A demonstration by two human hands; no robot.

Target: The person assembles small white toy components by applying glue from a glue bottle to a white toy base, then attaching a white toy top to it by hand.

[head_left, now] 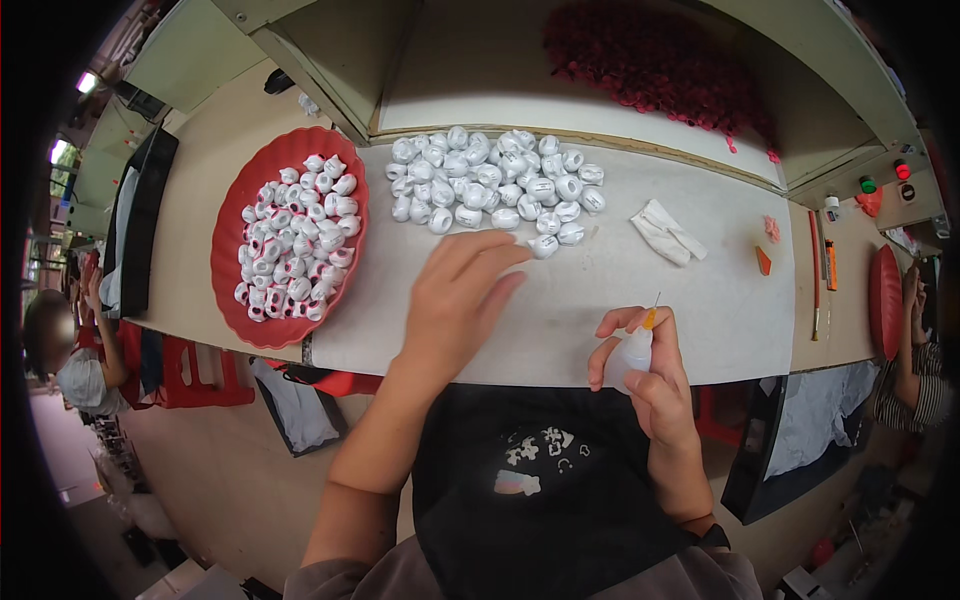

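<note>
A small white squeeze bottle (pixel 632 358) with an orange needle tip is gripped in the right hand (pixel 655 385) at the table's near edge. The left hand (pixel 455 300) is stretched open and empty toward the pile of white beads (pixel 495 180); a red tray (pixel 290 235) of beads lies to the left.

I see a heap of glossy white pieces (pixel 495 180) far on the pale grey mat (pixel 700 300). To the left, a red scalloped tray (pixel 232 215) holds white pieces marked with red. My right hand (pixel 655 385) grips a translucent white bottle (pixel 630 358) with an orange tip. A dark red pile (pixel 655 60) lies far right.
</note>
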